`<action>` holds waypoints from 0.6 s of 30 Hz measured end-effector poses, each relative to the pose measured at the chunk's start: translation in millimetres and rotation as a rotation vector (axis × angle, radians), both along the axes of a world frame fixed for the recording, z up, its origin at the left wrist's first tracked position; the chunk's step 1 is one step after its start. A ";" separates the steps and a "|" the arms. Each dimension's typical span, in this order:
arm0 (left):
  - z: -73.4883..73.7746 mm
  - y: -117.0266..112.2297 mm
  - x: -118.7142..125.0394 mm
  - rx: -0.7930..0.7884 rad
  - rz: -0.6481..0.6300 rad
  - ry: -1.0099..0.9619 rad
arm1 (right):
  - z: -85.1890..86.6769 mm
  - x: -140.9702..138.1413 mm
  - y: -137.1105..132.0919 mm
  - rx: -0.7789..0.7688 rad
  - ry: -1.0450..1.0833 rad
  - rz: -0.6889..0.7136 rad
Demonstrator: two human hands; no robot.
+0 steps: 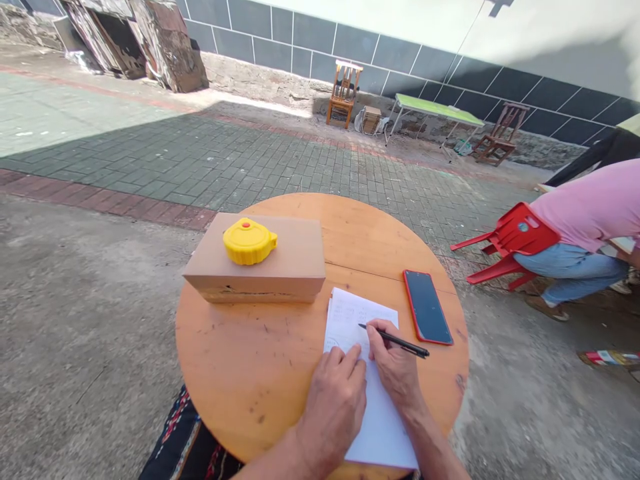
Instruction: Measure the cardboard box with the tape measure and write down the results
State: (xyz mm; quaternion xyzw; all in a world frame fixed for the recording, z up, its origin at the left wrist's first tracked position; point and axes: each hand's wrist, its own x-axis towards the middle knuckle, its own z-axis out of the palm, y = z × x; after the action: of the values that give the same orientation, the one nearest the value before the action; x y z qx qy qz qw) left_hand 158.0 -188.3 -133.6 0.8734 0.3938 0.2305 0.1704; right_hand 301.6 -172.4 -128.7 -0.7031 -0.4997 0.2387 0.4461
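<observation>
A white sheet of paper (373,427) with faint handwriting near its top lies on the round wooden table (250,373). My right hand (395,367) rests on its right side, fingers closed round a black pen (405,346) whose tip points at the upper part of the page. On the left edge of the paper lies my left hand (335,393), palm down with the fingers slightly bent, holding nothing. Just right of the paper is a phone (429,307) in a red case, screen dark. Behind my left hand stands a closed cardboard box (295,250) with a yellow tape measure (249,241) on top.
To the right, a person in a pink shirt (595,200) sits on a red plastic chair (525,230). By the tiled wall stand a wooden chair (343,93), a green folding table (435,109) and a darker chair (501,133). Paving (200,157) surrounds the table.
</observation>
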 end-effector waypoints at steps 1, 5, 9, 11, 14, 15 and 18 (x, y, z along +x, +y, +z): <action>-0.2 0.1 0.1 0.000 0.000 -0.001 | 0.3 -0.2 0.2 0.001 0.001 -0.001; -0.1 0.3 0.2 0.000 0.001 -0.003 | 0.5 -0.4 0.5 0.005 -0.006 0.002; 1.4 0.5 0.0 -0.001 0.004 -0.002 | -0.5 -0.2 0.1 0.000 -0.006 0.000; 1.7 0.4 -0.2 0.001 0.007 -0.002 | -0.9 -0.2 0.1 0.000 -0.007 -0.004; 0.7 -0.1 -0.3 0.004 0.003 -0.004 | -0.7 -0.6 0.6 0.004 -0.019 -0.002; 0.2 -0.2 -0.3 0.006 0.002 -0.005 | -0.5 -0.7 0.8 0.006 -0.021 -0.002; -0.6 -0.3 -0.2 0.014 0.006 -0.009 | 0.0 -1.1 0.9 0.014 -0.019 0.000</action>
State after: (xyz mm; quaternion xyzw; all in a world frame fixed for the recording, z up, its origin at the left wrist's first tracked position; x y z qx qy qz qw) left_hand 157.8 -188.5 -134.2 0.8723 0.3940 0.2377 0.1652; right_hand 300.5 -171.5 -128.7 -0.7022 -0.5054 0.2286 0.4463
